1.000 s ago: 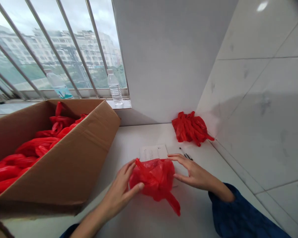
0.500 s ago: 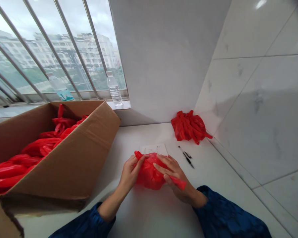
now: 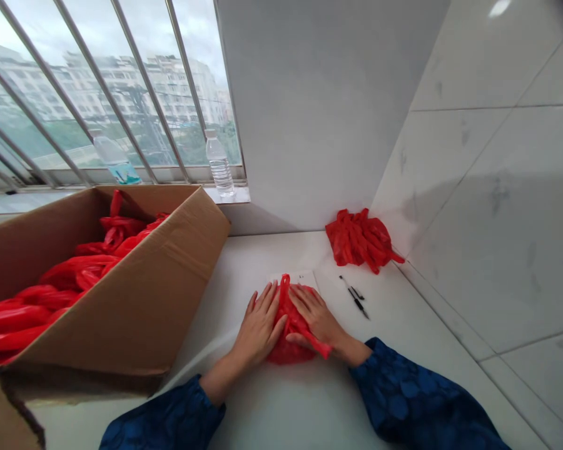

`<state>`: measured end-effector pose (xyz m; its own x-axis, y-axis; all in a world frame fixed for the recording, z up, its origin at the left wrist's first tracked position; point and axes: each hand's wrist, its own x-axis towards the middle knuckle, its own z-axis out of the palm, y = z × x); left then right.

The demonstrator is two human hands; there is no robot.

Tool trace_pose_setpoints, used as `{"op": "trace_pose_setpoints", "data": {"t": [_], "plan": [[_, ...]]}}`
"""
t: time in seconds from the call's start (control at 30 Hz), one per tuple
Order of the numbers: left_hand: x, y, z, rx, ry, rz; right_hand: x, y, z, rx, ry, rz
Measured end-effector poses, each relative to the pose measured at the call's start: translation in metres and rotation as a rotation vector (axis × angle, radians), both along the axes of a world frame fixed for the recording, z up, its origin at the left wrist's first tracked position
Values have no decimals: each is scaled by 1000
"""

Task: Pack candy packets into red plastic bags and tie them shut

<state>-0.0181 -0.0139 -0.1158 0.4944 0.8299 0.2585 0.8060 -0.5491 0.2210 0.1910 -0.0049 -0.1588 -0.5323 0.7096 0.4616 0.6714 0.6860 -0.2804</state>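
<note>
My left hand (image 3: 259, 328) and my right hand (image 3: 316, 317) lie side by side, fingers stretched flat, pressing down on a crumpled red plastic bag (image 3: 286, 353) on the white counter (image 3: 281, 406). The bag is squeezed between and under the palms. One fold sticks up between the hands, and a strip of it crosses my right thumb. A white printed sheet (image 3: 306, 275) peeks out just beyond the fingertips.
A big open cardboard box (image 3: 136, 312) full of red bags (image 3: 65, 281) stands on the left. A pile of folded red bags (image 3: 361, 239) sits in the far corner, with two black pens (image 3: 355, 299) near it. Two water bottles (image 3: 219, 165) stand on the barred window sill. A tiled wall runs along the right.
The hands went from holding the puffed-up bag at its sides to lying flat on top of it. The bag is now pressed down much smaller.
</note>
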Motion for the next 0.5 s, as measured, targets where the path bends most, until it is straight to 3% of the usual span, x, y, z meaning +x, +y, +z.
{"op": "trace_pose_setpoints", "data": {"t": [0.2, 0.5], "plan": [[-4, 14, -24, -49, 28, 16, -6, 8, -17, -40, -18, -53], [-1, 13, -27, -75, -13, 14, -12, 8, -26, -39, -19, -78]]}}
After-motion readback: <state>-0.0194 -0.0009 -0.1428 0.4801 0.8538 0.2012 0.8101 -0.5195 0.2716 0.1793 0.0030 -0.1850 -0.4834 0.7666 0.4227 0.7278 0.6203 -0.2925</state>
